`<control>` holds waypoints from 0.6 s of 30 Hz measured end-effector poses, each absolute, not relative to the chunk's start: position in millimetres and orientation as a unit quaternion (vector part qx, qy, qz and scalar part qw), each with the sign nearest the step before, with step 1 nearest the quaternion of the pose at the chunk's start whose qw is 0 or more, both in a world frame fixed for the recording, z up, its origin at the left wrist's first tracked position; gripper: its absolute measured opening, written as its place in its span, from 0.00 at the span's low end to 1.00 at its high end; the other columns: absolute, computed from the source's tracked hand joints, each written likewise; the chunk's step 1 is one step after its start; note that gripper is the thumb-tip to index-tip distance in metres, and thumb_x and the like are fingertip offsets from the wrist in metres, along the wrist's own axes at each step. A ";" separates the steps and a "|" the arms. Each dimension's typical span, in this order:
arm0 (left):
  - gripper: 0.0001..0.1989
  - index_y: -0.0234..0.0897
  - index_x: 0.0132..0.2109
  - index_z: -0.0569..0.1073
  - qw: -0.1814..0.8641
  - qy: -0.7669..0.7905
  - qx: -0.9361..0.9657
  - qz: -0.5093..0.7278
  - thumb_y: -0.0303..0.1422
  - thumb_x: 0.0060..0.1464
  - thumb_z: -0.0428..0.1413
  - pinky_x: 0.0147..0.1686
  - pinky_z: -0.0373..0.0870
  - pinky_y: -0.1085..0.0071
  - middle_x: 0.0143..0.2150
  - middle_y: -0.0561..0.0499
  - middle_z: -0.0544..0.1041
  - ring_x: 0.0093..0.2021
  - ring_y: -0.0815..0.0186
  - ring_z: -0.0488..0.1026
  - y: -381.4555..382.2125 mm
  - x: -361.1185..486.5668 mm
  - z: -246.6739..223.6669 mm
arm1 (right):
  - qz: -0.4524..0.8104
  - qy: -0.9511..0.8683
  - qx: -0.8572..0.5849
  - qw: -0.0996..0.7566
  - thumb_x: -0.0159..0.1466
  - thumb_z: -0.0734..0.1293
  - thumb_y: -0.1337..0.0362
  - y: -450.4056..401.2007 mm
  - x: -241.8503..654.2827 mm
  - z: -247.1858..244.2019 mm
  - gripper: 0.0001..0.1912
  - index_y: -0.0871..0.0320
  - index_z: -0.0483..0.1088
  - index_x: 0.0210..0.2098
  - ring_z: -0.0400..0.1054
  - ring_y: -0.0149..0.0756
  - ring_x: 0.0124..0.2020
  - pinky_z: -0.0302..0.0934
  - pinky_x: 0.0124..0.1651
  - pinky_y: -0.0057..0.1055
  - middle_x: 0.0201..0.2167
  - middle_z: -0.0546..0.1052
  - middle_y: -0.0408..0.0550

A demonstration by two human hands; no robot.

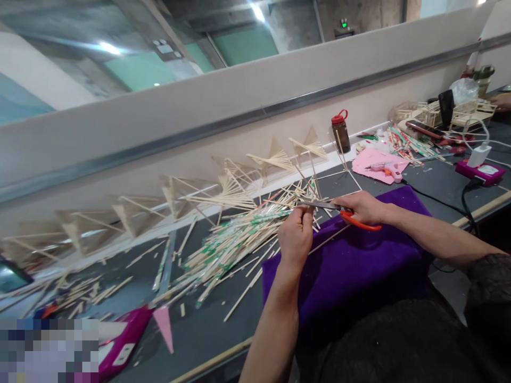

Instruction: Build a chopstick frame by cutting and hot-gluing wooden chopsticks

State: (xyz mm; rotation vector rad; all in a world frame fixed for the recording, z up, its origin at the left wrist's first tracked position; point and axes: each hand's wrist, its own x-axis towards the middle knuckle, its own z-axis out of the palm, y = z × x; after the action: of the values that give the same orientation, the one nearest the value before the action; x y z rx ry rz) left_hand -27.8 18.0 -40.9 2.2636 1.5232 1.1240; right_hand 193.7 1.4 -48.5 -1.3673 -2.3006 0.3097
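Observation:
In the head view, my right hand (364, 206) is closed around the orange-handled scissors (361, 222), whose metal blades point left. Just at the blade tips is my left hand (296, 234), its thumb and fingers pinched together; what they hold is too small to make out. Both hands are above a purple cloth (359, 266) at the table's front edge. One thin wooden stick (329, 238) lies slantwise over the cloth, below the scissors. Beyond my left hand spreads a heap of wooden sticks (243, 239), mixed with clear and green wrappers.
Stick-built frames (227, 191) stand along the wall. A pink glue gun (389, 170) rests on pink paper (365, 159), its cord trailing right to a purple power strip (479, 173). A brown bottle (340, 133) with a red cap stands behind. Short stick pieces (91, 292) lie at left.

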 end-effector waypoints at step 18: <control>0.18 0.36 0.40 0.81 0.049 0.480 0.817 0.316 0.34 0.66 0.46 0.35 0.65 0.69 0.32 0.44 0.82 0.31 0.61 0.77 14.8 -23.1 -50.7 | 0.129 -0.840 -0.468 0.242 0.60 0.73 0.50 1.3 194.8 -54.7 0.33 0.56 0.69 0.61 0.71 0.37 0.36 0.58 0.38 0.29 0.42 0.80 0.48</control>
State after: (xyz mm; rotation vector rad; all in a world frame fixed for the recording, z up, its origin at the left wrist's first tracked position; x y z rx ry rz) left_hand -23.1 14.8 -50.7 2.4896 1.4619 0.9638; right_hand 194.8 1.3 -54.7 -1.2802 -2.2968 0.3516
